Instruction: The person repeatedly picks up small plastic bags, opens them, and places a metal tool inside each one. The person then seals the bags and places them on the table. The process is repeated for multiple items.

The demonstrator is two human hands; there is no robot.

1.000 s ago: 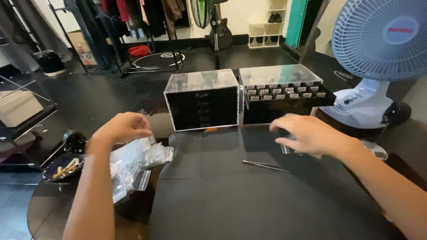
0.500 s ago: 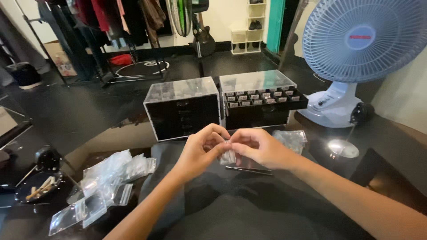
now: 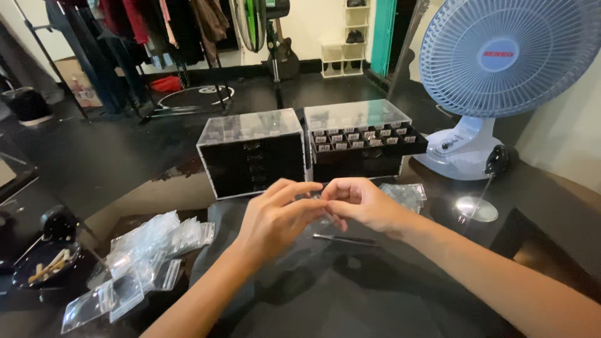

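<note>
My left hand (image 3: pixel 275 219) and my right hand (image 3: pixel 360 203) meet fingertip to fingertip over the middle of the dark glass table (image 3: pixel 375 294). Together they pinch a small clear plastic bag (image 3: pixel 324 216), mostly hidden by the fingers. A thin metal tool (image 3: pixel 345 239) lies on the table just below my right hand. Behind the hands stand two black drawer boxes with clear tops: the left one (image 3: pixel 253 153) is closed, and the right one (image 3: pixel 363 141) has a top drawer of small compartments pulled out.
A heap of clear zip bags (image 3: pixel 144 250) lies at the left, and a smaller heap (image 3: pixel 407 194) sits behind my right hand. A blue-and-white table fan (image 3: pixel 501 81) stands at the back right. A dark dish with sticks (image 3: pixel 44 266) is at the far left.
My left hand left the bag heap at the left and my right hand came in from the right. They now meet at the centre, pinching a small bag.
</note>
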